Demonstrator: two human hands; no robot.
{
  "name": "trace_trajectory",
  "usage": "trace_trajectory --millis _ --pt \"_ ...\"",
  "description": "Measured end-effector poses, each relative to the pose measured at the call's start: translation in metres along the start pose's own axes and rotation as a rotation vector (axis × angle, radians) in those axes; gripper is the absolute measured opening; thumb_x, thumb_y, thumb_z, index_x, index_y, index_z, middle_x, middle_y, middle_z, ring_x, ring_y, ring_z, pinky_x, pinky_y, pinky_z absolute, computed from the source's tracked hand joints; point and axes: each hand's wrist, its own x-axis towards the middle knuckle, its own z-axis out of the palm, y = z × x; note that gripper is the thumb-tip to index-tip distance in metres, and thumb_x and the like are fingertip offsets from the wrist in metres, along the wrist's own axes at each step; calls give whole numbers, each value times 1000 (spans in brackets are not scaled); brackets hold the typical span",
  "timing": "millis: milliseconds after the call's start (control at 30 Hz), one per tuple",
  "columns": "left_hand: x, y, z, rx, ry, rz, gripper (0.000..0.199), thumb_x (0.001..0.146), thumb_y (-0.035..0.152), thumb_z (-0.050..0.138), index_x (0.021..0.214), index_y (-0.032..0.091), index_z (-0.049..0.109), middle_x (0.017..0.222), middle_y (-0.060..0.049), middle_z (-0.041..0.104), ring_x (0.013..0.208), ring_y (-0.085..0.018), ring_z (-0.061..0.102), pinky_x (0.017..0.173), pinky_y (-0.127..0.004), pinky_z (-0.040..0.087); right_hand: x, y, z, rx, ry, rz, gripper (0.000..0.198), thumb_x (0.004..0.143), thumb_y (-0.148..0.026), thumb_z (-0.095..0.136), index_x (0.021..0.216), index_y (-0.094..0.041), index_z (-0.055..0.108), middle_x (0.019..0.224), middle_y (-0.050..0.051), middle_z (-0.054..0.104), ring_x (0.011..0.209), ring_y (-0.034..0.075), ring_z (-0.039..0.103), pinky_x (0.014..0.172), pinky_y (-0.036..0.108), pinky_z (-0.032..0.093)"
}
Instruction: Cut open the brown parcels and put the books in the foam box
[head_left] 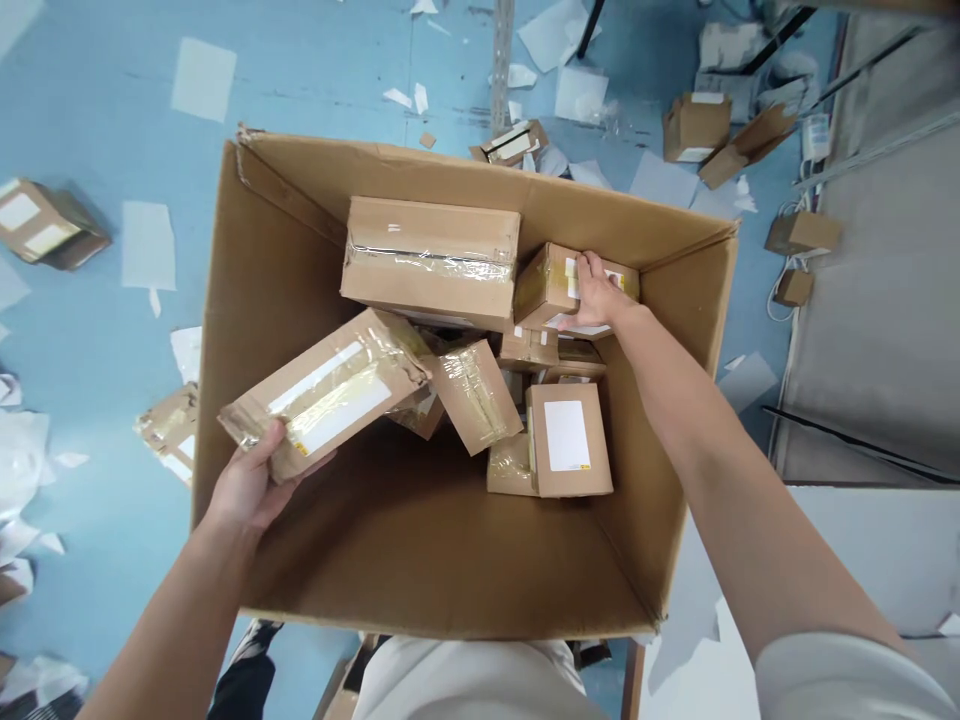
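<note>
A large open cardboard carton (435,545) stands in front of me with several smaller parcels inside. My left hand (251,482) grips the lower left end of a long taped cardboard box (337,385) with white labels, tilted over the carton's left side. At the upper right inside the carton, my right hand (598,300) is on a smaller cardboard box (541,287), fingers over its top and thumb on the near side. Between them lies a wide taped box (431,245) against the far wall. Below it are a tilted small box (478,395) and a white-labelled box (571,440).
Blue floor (315,80) surrounds the carton, strewn with paper sheets (204,78). Loose boxes lie at the left (52,225) and the upper right (697,127). A white surface (862,560) borders the right side. A metal strip (501,65) runs beyond the carton.
</note>
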Motion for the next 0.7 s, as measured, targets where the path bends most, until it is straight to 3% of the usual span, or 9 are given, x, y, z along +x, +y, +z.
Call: trace_trajectory --millis 133,300,400,467,533,633,700 --pt "-13 -4 2 -42 48 0 36 81 29 63 117 33 62 136 3 56 128 -29 48 91 -51 53 -3 -12 2 -40 41 4 132 52 -62 78 150 -12 7 147 25 20 134 46 22 105 62 28" --pt "-20 -6 9 -88 69 46 36 82 29 62 117 35 62 141 3 52 136 -32 39 95 -58 47 -13 -35 23 -84 256 100 95 79 -52 60 149 -11 11 146 25 27 136 40 25 106 60 27" --pt "-23 -5 10 -104 79 66 33 83 31 60 116 35 62 142 4 50 136 -31 38 96 -59 45 -45 -49 44 -68 370 207 82 86 -46 50 151 -16 9 153 22 19 142 38 15 107 63 23" --pt "-24 -5 10 -100 87 62 32 83 32 59 115 36 62 142 5 50 136 -31 38 97 -60 45 -79 -63 65 -2 401 332 87 85 -53 47 152 -17 6 156 22 10 143 40 9 106 66 20" --pt "-25 -5 11 -78 89 45 31 82 33 61 113 38 63 142 7 50 136 -30 38 97 -59 45 -115 -82 89 115 296 536 103 77 -66 49 152 -14 3 155 26 5 143 44 7 103 71 20" --pt "-26 -7 13 -40 76 17 31 80 35 64 110 41 62 141 11 49 136 -28 38 97 -57 46 -151 -113 125 243 -122 858 125 65 -77 54 151 -12 -9 156 28 -7 143 44 -3 98 78 18" --pt "-25 -9 16 -26 73 11 30 79 37 66 109 41 63 139 11 52 135 -28 40 96 -57 48 -154 -124 140 219 -289 921 135 55 -75 63 151 -16 -13 156 25 -18 143 44 -12 97 80 11"
